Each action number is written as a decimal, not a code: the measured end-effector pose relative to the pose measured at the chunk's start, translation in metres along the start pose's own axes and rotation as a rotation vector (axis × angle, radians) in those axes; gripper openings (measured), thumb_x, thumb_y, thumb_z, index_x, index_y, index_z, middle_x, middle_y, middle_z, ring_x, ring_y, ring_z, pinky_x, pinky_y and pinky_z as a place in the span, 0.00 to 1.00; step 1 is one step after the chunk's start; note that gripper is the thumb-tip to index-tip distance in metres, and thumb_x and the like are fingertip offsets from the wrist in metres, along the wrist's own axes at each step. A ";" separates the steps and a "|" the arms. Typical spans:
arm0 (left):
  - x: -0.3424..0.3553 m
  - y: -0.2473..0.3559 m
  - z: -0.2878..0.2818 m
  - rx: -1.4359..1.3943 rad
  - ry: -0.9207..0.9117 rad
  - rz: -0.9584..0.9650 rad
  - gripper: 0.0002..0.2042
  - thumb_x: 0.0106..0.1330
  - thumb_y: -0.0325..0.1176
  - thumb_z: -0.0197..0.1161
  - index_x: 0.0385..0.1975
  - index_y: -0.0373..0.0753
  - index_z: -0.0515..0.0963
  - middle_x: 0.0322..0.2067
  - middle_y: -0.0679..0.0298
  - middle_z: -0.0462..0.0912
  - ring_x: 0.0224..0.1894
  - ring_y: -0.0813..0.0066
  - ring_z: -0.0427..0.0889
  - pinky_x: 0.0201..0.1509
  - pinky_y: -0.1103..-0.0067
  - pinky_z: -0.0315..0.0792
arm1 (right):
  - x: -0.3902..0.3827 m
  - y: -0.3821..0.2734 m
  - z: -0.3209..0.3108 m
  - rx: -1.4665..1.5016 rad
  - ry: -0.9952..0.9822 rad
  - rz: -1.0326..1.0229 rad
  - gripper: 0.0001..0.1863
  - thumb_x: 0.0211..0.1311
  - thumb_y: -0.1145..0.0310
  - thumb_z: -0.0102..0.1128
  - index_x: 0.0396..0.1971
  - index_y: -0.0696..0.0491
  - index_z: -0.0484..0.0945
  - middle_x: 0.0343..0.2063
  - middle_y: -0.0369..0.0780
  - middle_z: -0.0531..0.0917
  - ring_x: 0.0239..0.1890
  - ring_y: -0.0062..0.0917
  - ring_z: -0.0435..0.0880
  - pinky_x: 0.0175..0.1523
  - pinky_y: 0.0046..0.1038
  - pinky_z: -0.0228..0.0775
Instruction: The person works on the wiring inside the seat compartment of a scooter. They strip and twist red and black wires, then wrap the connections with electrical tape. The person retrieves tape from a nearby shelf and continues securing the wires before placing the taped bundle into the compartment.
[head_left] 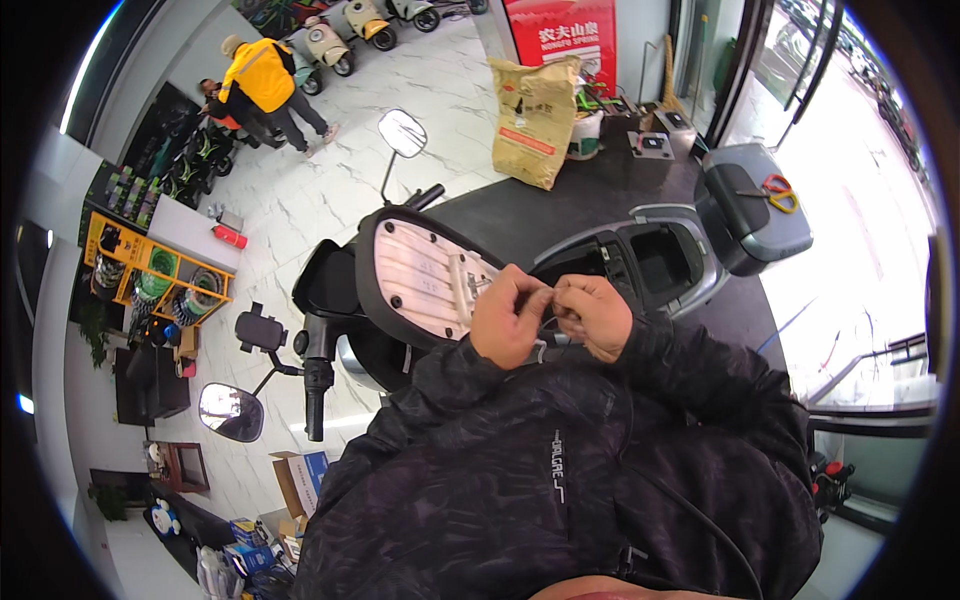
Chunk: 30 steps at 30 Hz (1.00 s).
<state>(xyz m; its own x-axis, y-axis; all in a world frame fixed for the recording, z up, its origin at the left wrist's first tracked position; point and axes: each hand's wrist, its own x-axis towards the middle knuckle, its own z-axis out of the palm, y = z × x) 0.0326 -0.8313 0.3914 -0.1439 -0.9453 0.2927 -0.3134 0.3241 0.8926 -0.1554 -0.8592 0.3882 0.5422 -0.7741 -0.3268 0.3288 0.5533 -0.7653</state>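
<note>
My left hand [505, 320] and my right hand [594, 316] meet fingertip to fingertip in front of my chest, both pinched closed. Whatever lies between the fingers is too small to make out. A thin pale wire-like strand [542, 350] shows just below them. Under and beyond my hands stands a grey and black scooter. Its seat [425, 275] is tipped up toward the handlebar, showing a pale underside with dark round pads. Behind the hinge, the storage opening [660, 255] lies uncovered, near my right hand.
Scissors [775, 193] with red and yellow handles lie on the rear top box [752, 210]. A large tan sack [533, 125] and a white bucket [584, 135] stand beyond the scooter. Mirrors [232, 412] stick out at left. Two people [262, 80] are at the far left.
</note>
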 end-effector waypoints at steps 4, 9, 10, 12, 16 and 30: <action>0.010 0.004 -0.007 0.244 0.184 0.621 0.06 0.69 0.21 0.70 0.39 0.35 0.78 0.31 0.57 0.79 0.29 0.64 0.78 0.35 0.76 0.73 | -0.003 0.001 0.008 0.309 -0.181 0.092 0.16 0.77 0.65 0.51 0.26 0.54 0.71 0.19 0.34 0.67 0.16 0.16 0.60 0.21 0.23 0.51; 0.013 0.012 -0.025 -0.418 -0.003 -0.108 0.06 0.78 0.29 0.65 0.42 0.36 0.75 0.31 0.68 0.78 0.29 0.85 0.72 0.33 0.83 0.69 | 0.003 -0.031 0.001 -0.690 -0.146 -0.595 0.13 0.70 0.61 0.65 0.32 0.55 0.79 0.25 0.35 0.78 0.21 0.26 0.76 0.27 0.28 0.67; 0.013 0.015 -0.030 -0.423 -0.025 -0.156 0.09 0.79 0.32 0.66 0.44 0.36 0.74 0.30 0.67 0.79 0.27 0.86 0.70 0.32 0.85 0.67 | 0.003 -0.039 -0.002 -0.988 -0.118 -0.894 0.13 0.67 0.60 0.68 0.34 0.55 0.80 0.26 0.36 0.79 0.23 0.29 0.79 0.29 0.29 0.70; 0.013 0.018 -0.032 -0.472 -0.051 -0.228 0.09 0.79 0.33 0.66 0.43 0.36 0.74 0.30 0.67 0.79 0.26 0.85 0.70 0.31 0.84 0.67 | 0.002 -0.050 -0.005 -1.357 -0.094 -1.195 0.18 0.55 0.58 0.77 0.38 0.53 0.82 0.33 0.39 0.82 0.33 0.36 0.85 0.35 0.34 0.76; 0.016 0.018 -0.030 -0.528 -0.091 -0.302 0.09 0.79 0.34 0.66 0.42 0.36 0.75 0.29 0.67 0.78 0.25 0.84 0.69 0.29 0.84 0.65 | 0.002 -0.055 -0.008 -1.539 -0.140 -1.364 0.18 0.47 0.65 0.78 0.37 0.54 0.82 0.34 0.40 0.83 0.32 0.35 0.85 0.35 0.34 0.77; 0.016 0.000 -0.017 0.250 0.155 0.511 0.07 0.73 0.29 0.70 0.42 0.35 0.78 0.32 0.59 0.80 0.28 0.71 0.78 0.32 0.75 0.73 | 0.007 -0.008 0.013 0.196 -0.123 0.043 0.14 0.78 0.69 0.50 0.28 0.55 0.72 0.22 0.32 0.70 0.20 0.15 0.65 0.25 0.23 0.56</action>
<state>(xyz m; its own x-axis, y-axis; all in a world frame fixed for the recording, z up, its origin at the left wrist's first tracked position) 0.0463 -0.8474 0.4026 -0.2023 -0.6550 0.7280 -0.4546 0.7213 0.5226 -0.1441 -0.8652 0.3991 0.6453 -0.7118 -0.2774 0.4409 0.6435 -0.6257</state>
